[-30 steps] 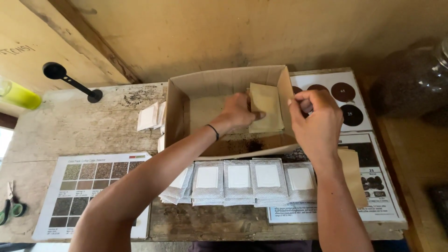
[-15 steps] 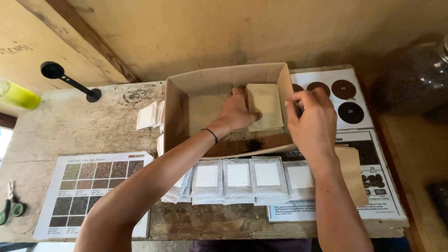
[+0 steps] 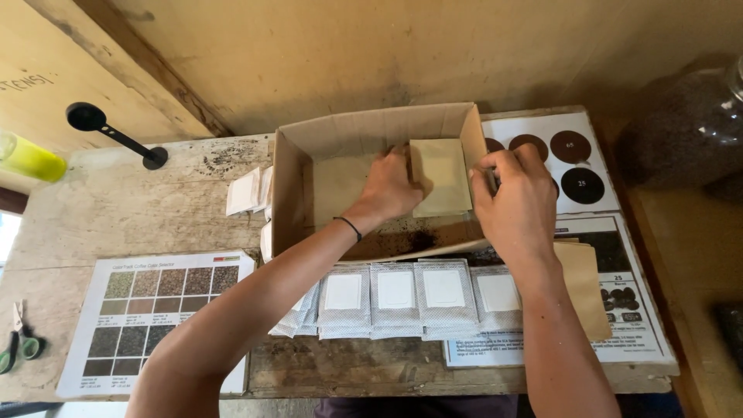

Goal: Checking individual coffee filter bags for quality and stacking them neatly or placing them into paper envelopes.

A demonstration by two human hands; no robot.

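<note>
Both my hands have sunk lower, left hand [image 3: 391, 186] pressing the tan paper pouch [image 3: 441, 176] flat inside the cardboard box [image 3: 290, 197] at twelve o'clock, right hand [image 3: 515, 197] pinching its edge to steady it.

My left hand [image 3: 391, 186] covers part of the packet [image 3: 441, 176] in the box [image 3: 292, 186], and my right hand [image 3: 517, 203] hides the box's right wall, so I can't tell what its fingers pinch. The scissors [image 3: 17, 340] and yellow bottle [image 3: 27, 157] run off the left edge, the jar [image 3: 696, 128] off the right. Chart [image 3: 151, 313] print is too small to read.
</note>
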